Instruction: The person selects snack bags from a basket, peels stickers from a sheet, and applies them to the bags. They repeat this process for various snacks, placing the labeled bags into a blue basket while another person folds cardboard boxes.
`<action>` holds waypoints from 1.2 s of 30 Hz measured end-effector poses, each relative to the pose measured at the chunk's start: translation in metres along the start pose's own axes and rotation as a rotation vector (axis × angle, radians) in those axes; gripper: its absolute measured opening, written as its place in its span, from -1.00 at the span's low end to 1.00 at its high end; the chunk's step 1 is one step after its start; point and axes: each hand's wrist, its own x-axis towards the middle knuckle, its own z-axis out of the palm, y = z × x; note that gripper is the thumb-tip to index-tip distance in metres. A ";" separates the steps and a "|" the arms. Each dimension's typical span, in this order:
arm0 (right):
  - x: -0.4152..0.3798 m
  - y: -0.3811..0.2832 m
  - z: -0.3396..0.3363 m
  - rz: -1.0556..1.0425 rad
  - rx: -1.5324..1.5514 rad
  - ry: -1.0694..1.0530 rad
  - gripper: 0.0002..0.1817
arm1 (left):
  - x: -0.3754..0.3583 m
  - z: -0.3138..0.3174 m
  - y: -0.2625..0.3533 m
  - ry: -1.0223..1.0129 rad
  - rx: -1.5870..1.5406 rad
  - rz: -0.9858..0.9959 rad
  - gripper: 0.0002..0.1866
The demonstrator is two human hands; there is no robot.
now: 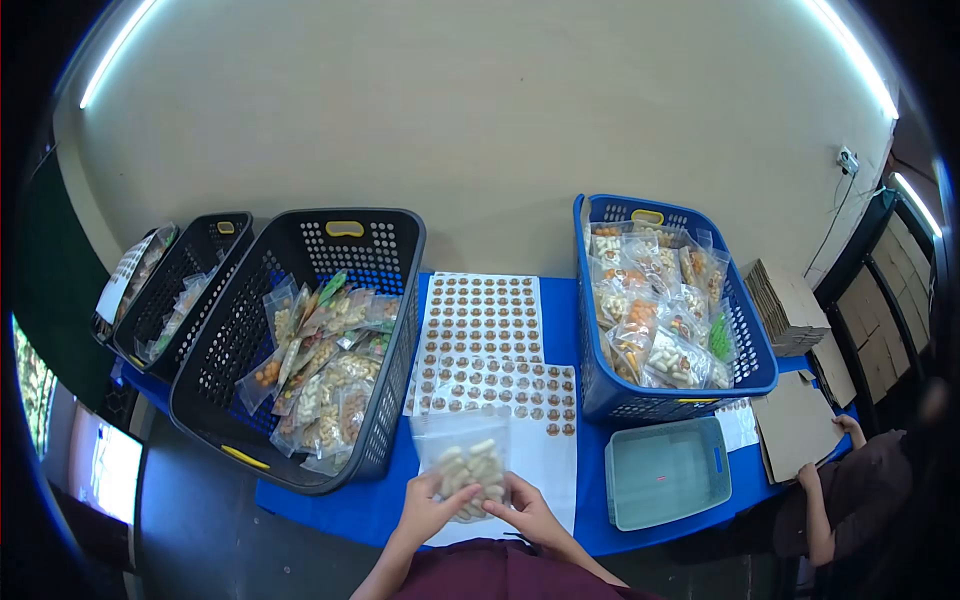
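A clear zip bag [462,452] of white capsule-shaped pieces is held up in front of me. My left hand [432,508] grips its lower left side, thumb across the front. At the lower right of the same bag, my right hand [526,512] is closed on it, thumb also on the front. Behind the bag lie white sheets of round brown stickers [484,312], some overlapping. To the left stands a black basket [398,400] with many filled bags; to the right is a blue basket [600,400] heaped with similar bags.
A translucent tray [668,512] sits on the blue table [592,515] at right. Further left are smaller dark baskets [190,250]. Stacked cardboard [785,310] stands at right, where another person's hands [830,450] hold a flat cardboard piece [795,425]. A wall rises behind.
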 end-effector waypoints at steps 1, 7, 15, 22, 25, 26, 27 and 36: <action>0.003 0.003 -0.004 0.000 0.037 0.017 -0.63 | 0.004 -0.005 0.004 0.080 -0.085 -0.028 -0.65; 0.018 0.057 -0.055 0.140 -0.153 0.240 -0.58 | 0.019 -0.062 0.014 0.466 -0.481 0.020 -0.56; 0.021 0.173 -0.140 0.174 -0.852 0.519 -0.32 | 0.029 -0.094 0.021 0.591 -0.300 0.060 -0.45; 0.062 0.185 -0.162 0.378 -1.144 0.451 -0.39 | 0.032 -0.090 0.018 0.709 -0.498 0.024 -0.57; 0.084 0.160 -0.162 0.570 -1.122 0.458 -0.38 | 0.032 -0.091 0.024 0.709 -0.522 -0.009 -0.59; 0.088 0.156 -0.163 0.609 -1.120 0.461 -0.38 | 0.031 -0.092 0.022 0.699 -0.529 -0.006 -0.59; 0.091 0.159 -0.165 0.604 -1.135 0.467 -0.37 | 0.030 -0.093 0.021 0.687 -0.535 -0.004 -0.59; 0.096 0.184 -0.189 0.557 -0.989 0.499 -0.44 | 0.039 -0.084 0.043 0.781 -0.575 0.007 -0.62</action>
